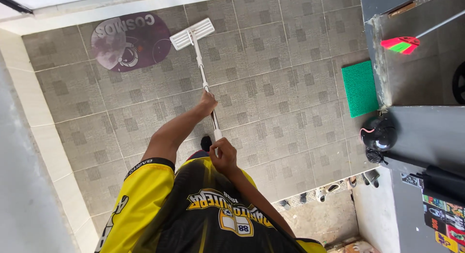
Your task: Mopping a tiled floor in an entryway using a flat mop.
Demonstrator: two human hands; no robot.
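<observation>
Gripping a white flat mop (193, 34) with fingers wrapped round its pole, left hand (207, 102) above right hand (223, 156); its head rests on grey tiles at 12 o'clock. Pushing left could snag the oval purple mat (127, 39) at 11 o'clock.

Mop handle (203, 73) hidden inside both fists; left hand (207, 103) and right hand (224, 156) fingers unclear. Helmet (379, 133) right of right hand, details indistinct.

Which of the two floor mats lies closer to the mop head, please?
The round purple mat beside the mop head; the green rectangular mat lies far right.
</observation>
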